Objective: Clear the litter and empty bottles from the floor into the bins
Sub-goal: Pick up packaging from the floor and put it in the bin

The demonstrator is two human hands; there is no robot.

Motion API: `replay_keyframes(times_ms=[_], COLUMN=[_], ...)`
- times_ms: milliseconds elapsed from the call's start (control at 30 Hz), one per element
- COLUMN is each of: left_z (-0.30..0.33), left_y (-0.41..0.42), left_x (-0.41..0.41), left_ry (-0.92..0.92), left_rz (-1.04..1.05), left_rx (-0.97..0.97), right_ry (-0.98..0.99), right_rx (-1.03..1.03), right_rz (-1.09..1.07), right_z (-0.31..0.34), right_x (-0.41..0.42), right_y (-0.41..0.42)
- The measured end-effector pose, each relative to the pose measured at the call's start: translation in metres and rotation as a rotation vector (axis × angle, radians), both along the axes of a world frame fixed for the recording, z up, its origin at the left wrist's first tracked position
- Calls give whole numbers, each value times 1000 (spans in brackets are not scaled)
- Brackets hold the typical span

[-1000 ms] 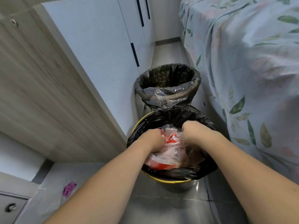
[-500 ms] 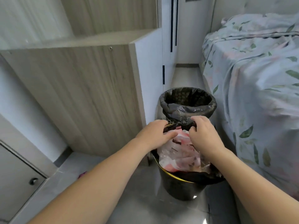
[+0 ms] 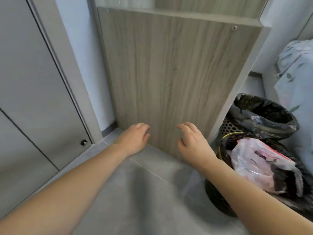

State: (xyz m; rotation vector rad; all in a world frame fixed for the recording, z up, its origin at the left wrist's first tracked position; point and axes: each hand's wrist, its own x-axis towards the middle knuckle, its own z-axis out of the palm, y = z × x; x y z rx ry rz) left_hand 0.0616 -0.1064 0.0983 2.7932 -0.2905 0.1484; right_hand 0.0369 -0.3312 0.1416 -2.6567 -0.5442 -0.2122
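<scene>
Two black-lined bins stand at the right by the bed. The near bin [image 3: 213, 195] has a yellow rim and holds a crumpled white and red plastic bag [image 3: 254, 164] that sticks out of its top. Behind it, the far bin [image 3: 272, 128] shows only its black liner. My left hand [image 3: 134, 139] and my right hand [image 3: 192, 141] hover empty above the floor in front of a wooden panel, fingers loosely curled, both left of the bins and touching nothing.
A wood-grain cabinet side panel [image 3: 172, 78] rises straight ahead. Grey cupboard doors with a small round knob [image 3: 83, 142] fill the left. A bed with a leaf-print sheet [image 3: 298, 85] lies at the far right. Grey floor tiles [image 3: 135, 192] stretch below my arms.
Both hands have let go of the plastic bag and pulled out of the near bin. The view has swung left, so the bins now sit at the right edge.
</scene>
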Motion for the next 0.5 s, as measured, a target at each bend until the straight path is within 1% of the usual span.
replay_keyframes(times_ms=[100, 200, 333, 400, 500], left_z=[-48, -108, -173, -191, -223], left_y=[70, 133, 176, 168, 144], left_x=[-10, -31, -55, -55, -39], left_ry=[116, 273, 506, 492, 390], left_rz=[143, 366, 624, 665, 727], left_rx=[-37, -69, -127, -189, -166], right_ry=[160, 340, 549, 589, 586], right_rx=[-34, -52, -70, -75, -106], right_rz=[42, 39, 16, 14, 44], right_z=[-37, -79, -131, -150, -196], right_x=[5, 14, 31, 41, 72], right_y=[43, 78, 116, 128, 159])
